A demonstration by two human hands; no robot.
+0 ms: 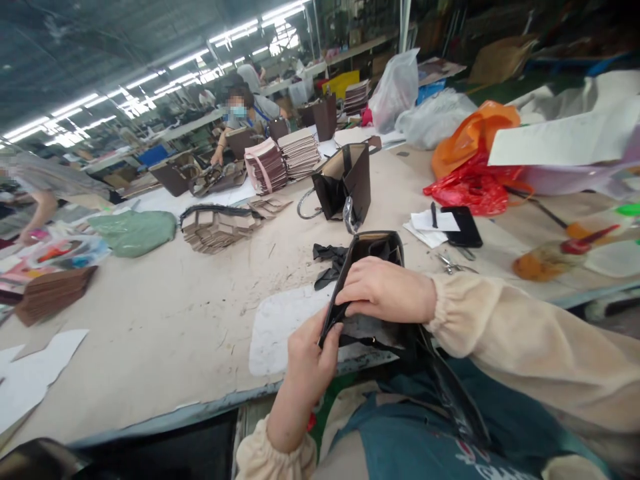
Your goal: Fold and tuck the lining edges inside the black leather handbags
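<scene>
A black handbag (390,240) stands tilted at the table's near edge, its top open and its dark lining showing. My left hand (313,347) pinches the bag's left rim, thumb on the inner side and fingers outside. Over the opening, my right hand (383,288) has its fingertips pressed inside, against the wall close to the left hand. Those fingertips are partly hidden, and I cannot make out anything small between them. A dark strap (455,393) hangs from the bag over my lap. Black fabric scraps (330,260) lie just left of the bag.
A second brown bag (357,183) stands open beyond. Stacked panels (300,153) and a bundle of brown pieces (217,227) lie farther left. At right are a phone (463,227), pliers (453,265), a glue bottle (545,261) and plastic bags (470,183). A co-worker (250,117) sits opposite.
</scene>
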